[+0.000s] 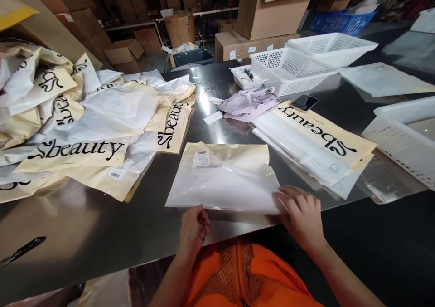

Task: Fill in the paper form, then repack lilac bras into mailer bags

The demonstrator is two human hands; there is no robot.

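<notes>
A flat plastic packaging bag point(220, 180), frosted white with a cream band and a barcode label point(201, 158), lies in front of me on the metal table. My left hand point(194, 230) is closed, its fingers curled and its tip pinching the bag's near edge. At the near right corner, my right hand point(302, 214) grips the bag between thumb and bent fingers. A lilac garment point(249, 104) with white tags lies beyond the bag. To its right is a stack of similar bags point(316, 139) with black lettering, a phone point(305, 102) at its far edge.
A heap of lettered bags point(68, 116) covers the table's left side. White perforated baskets point(292, 66) stand at the back right, another basket point(408, 134) at the right edge. A black-handled cutter point(25, 249) lies at the near left. Cardboard boxes point(272, 12) are stacked behind the table.
</notes>
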